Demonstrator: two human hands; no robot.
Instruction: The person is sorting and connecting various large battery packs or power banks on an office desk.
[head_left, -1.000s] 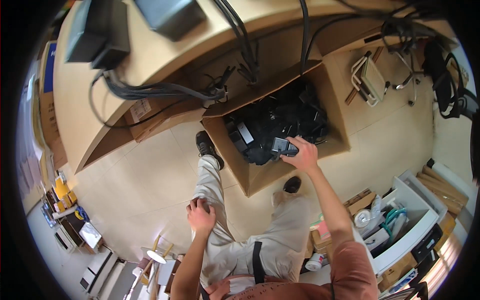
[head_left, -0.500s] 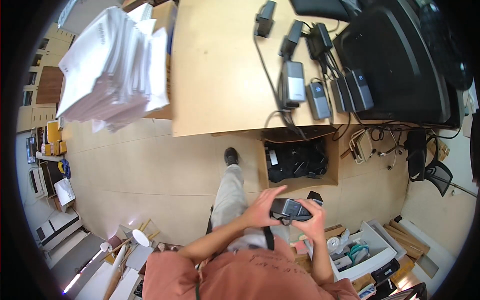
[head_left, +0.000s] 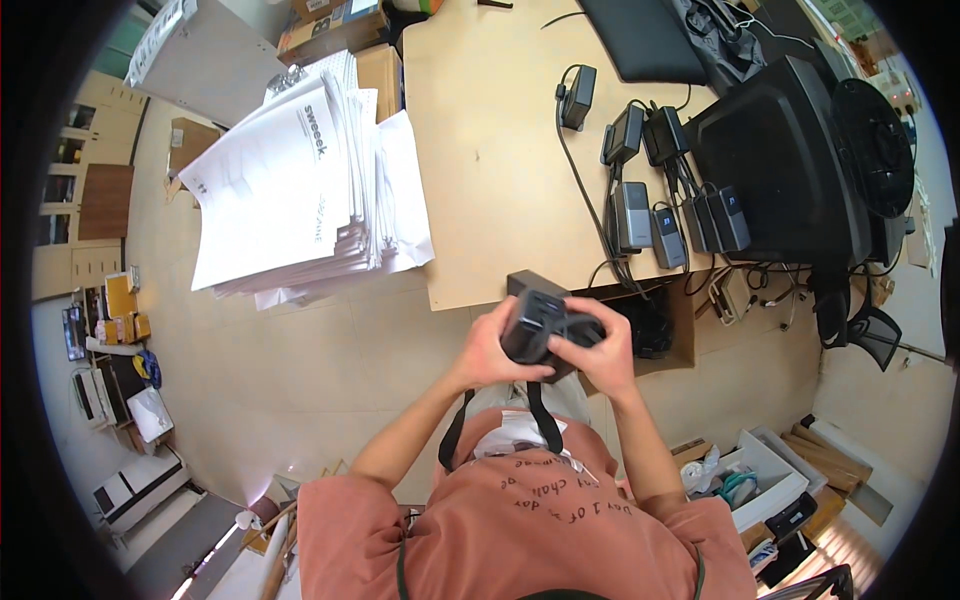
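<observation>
In front of my body, both hands hold a dark grey, box-shaped power bank [head_left: 530, 322] with a looped black cable [head_left: 580, 325] against its right side. My left hand [head_left: 484, 350] grips its left side, with thumb and fingers round it. My right hand [head_left: 607, 352] closes over the cable side, the thumb pressing near the loop. Another dark block [head_left: 537, 283] shows just beyond the power bank; whether the two are joined I cannot tell. Ahead on the desk stand several similar power banks [head_left: 633, 215] with black chargers [head_left: 623, 135] and cables, touched by neither hand.
A wooden desk [head_left: 490, 200] spans the far side, its front edge just beyond my hands. Stacked papers [head_left: 270, 190] overhang its left corner. A large black monitor-like case [head_left: 780, 170] stands at the right. Under the desk sits a cardboard box [head_left: 680, 340] of dark items.
My hands have moved up and slightly left with the power bank, closer to the desk edge. My view has shifted, and my body stands nearer the desk.
</observation>
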